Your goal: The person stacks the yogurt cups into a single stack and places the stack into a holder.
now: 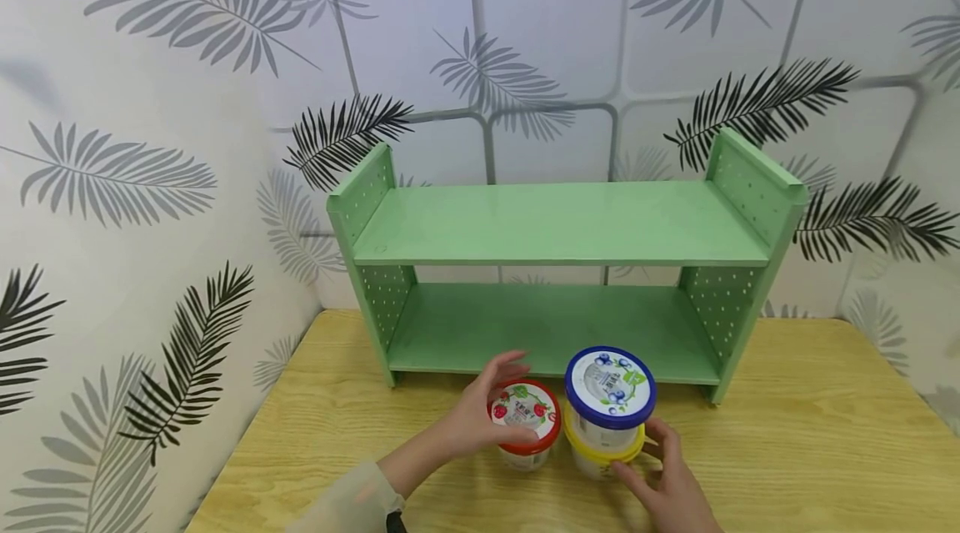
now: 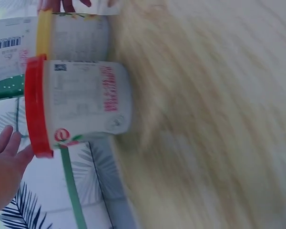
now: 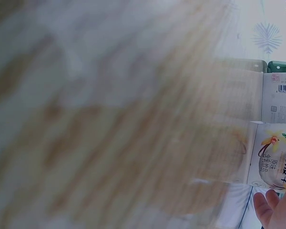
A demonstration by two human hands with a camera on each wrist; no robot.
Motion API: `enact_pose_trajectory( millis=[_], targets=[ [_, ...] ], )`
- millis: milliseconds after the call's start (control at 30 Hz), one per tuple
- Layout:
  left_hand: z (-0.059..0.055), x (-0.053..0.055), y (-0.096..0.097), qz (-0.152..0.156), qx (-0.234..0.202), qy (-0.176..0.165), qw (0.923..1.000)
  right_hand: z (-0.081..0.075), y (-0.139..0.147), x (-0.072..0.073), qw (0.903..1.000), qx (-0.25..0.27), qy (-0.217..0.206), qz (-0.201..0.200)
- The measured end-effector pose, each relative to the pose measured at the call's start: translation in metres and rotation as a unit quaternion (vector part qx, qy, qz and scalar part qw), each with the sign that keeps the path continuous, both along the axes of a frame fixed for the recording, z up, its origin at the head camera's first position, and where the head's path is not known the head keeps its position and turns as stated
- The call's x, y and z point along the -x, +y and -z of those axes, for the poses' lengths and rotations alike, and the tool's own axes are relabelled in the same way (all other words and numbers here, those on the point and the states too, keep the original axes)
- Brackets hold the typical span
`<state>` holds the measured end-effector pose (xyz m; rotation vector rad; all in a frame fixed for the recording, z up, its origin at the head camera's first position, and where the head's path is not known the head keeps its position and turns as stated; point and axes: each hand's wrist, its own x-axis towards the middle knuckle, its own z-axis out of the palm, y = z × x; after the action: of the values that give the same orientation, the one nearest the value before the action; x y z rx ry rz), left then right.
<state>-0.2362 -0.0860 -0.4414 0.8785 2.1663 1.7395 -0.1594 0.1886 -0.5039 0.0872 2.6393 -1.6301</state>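
Note:
A round tub with a red lid [image 1: 522, 416] stands on the table, strawberries printed on its top. My left hand [image 1: 491, 412] spreads around it, thumb across the near part of the lid and fingers raised behind; in the left wrist view a fingertip is right at the red rim. To its right, a blue-lidded tub [image 1: 610, 387] with a blueberry print sits on top of a yellow-lidded tub [image 1: 596, 466]. My right hand [image 1: 671, 487] holds the yellow-lidded tub at its right side, thumb at the front of the lid and fingers behind.
Just behind the tubs stands a green two-tier shelf [image 1: 555, 224] with perforated side panels, its lower board [image 1: 540, 324] near the tabletop. The wooden table [image 1: 825, 416] extends to both sides. A leaf-patterned wall [image 1: 555, 32] rises behind.

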Motion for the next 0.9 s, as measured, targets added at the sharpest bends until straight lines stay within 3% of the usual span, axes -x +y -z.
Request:
enact_pose_trajectory(
  millis=[233,333,600,900],
  targets=[
    [0.017,-0.008,-0.016,-0.078,0.033,0.033,0.9959,-0.001,-0.001,-0.001,1.0000,0.005,-0.003,0.004],
    [0.026,-0.010,-0.020,-0.097,0.034,0.036,0.9941,-0.002,-0.001,-0.001,0.9999,0.005,-0.007,0.007],
    [0.046,-0.012,-0.027,-0.127,0.009,0.017,0.9917,-0.001,-0.001,0.002,0.9999,-0.004,-0.010,0.002],
    [0.063,-0.011,-0.022,-0.116,-0.006,-0.018,0.9930,0.001,0.000,0.002,0.9999,-0.002,-0.014,0.003]
  ],
)
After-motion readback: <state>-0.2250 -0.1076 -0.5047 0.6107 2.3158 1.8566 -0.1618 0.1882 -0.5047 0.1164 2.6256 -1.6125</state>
